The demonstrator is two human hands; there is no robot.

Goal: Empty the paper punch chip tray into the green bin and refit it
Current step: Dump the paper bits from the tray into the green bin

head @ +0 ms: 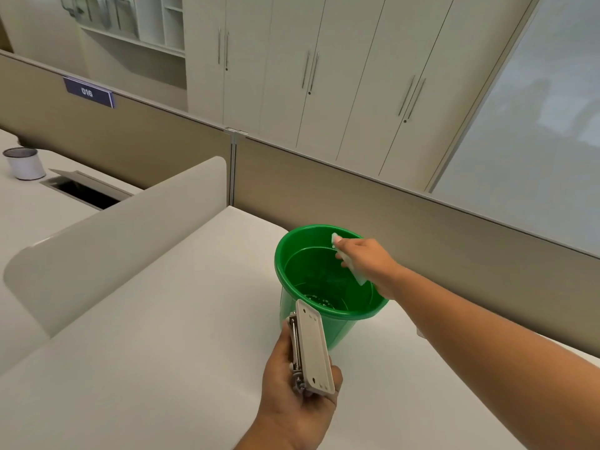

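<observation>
The green bin [292,254] stands on the white desk, right of centre. Small white paper chips [321,300] lie on its bottom near the front wall. My right hand [367,261] reaches over the bin's far right rim and grips the pale translucent chip tray [355,274], tilted above the opening. My left hand [292,384] holds the paper punch [313,349] on its side just in front of the bin, its flat beige underside facing up and its metal mechanism toward my palm.
The white desk [162,319] stretches left and forward. A low cream divider [113,228] borders its left side and a tan partition [422,228] runs behind the bin. On the neighbouring desk stand a white cup [26,164] and an open cable hatch [84,190].
</observation>
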